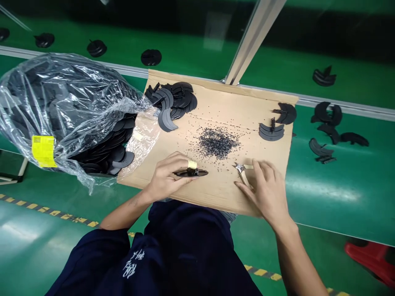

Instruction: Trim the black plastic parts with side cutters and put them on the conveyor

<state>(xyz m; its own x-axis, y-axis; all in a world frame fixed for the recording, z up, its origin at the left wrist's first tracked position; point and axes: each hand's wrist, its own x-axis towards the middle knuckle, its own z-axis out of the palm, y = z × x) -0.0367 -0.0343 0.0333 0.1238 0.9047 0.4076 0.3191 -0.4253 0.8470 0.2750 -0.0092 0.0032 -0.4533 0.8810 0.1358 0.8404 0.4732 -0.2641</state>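
Between the fingers of my left hand (168,174) is a black curved plastic part (197,173), held nearly edge-on over the cardboard sheet (216,191). A yellowish wrap covers one fingertip of that hand. My right hand (270,189) grips a pair of side cutters (242,170) by pale handles, with the jaws apart and pointing toward the part. Just beyond both hands lies a heap of small black clippings (217,142). At the cardboard's back left is a pile of black curved parts (177,100); two more curved parts (271,131) lie at its right edge.
A clear plastic bag (68,94) full of black parts, with a yellow label (44,151), rests at the left. Several loose parts (327,113) sit on the green table (333,181) at right. A metal post (253,41) rises behind the cardboard. A red object (370,259) stands lower right.
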